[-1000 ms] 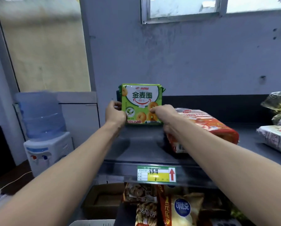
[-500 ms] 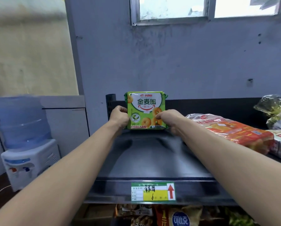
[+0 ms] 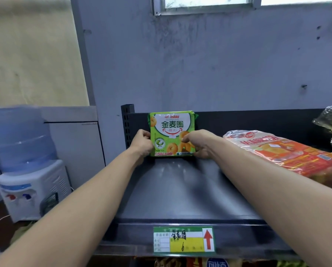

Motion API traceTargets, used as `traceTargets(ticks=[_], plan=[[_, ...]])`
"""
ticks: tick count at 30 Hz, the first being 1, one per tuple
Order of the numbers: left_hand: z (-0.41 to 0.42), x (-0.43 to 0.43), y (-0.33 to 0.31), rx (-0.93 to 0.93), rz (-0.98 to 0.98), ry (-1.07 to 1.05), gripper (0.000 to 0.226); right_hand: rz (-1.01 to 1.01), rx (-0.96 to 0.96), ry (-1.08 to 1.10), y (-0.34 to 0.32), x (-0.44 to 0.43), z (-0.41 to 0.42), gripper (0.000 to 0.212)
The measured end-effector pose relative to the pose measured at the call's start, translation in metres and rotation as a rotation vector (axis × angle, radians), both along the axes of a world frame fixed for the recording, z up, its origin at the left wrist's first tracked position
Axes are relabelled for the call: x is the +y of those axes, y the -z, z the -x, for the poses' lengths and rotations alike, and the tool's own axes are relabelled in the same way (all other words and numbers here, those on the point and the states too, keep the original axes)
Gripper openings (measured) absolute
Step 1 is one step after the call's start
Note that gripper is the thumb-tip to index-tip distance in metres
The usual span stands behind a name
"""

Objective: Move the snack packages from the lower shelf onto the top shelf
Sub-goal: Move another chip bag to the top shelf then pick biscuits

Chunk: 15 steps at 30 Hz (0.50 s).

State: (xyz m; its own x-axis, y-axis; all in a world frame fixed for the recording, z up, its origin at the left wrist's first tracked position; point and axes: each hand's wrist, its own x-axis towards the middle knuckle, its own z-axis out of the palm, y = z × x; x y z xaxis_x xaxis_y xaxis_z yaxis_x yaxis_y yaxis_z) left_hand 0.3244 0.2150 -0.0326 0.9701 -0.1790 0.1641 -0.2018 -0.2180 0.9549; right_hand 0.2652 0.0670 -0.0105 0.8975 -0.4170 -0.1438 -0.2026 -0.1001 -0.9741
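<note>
While upright at frame centre on the top shelf [image 3: 180, 189], green package [image 3: 172, 125] reads 金麦圈 | left hand [image 3: 142, 144] grips its left edge | right hand [image 3: 199, 143] pinches its lower right | price tag [image 3: 183, 241], lower centre: handwriting perhaps 金麦圈

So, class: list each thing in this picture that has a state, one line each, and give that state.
green snack package: upright at the back of the top shelf
left hand: grips its left edge
right hand: grips its right edge
orange package: lying flat on the shelf
</note>
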Motion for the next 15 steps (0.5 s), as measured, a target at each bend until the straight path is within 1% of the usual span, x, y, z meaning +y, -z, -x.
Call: traceTargets(ticks=[1,4,5,8,11,13,15], plan=[[-0.001,0.0,0.0,0.006,-0.011,-0.005,0.031,0.019,0.005,-0.003,0.0,0.001,0.0,0.009],[-0.003,0.0,0.0,0.014,-0.037,-0.019,0.032,0.12,-0.013,0.012,-0.003,0.007,0.01,0.028],[-0.003,0.0,0.0,0.014,-0.039,-0.028,0.032,0.17,-0.016,0.01,-0.003,0.007,0.013,0.031],[0.001,0.002,-0.003,0.013,-0.054,-0.097,0.029,0.329,-0.055,0.008,-0.003,0.009,0.026,0.029],[0.008,0.003,-0.006,-0.02,-0.053,-0.199,0.022,0.413,-0.125,-0.002,-0.007,0.011,0.038,0.012],[0.019,0.002,-0.008,-0.062,-0.056,-0.212,0.019,0.435,-0.168,-0.021,-0.01,0.011,0.047,0.023],[0.037,-0.002,-0.012,-0.105,-0.044,-0.183,0.019,0.48,-0.201,-0.038,-0.011,0.011,0.058,0.017]])
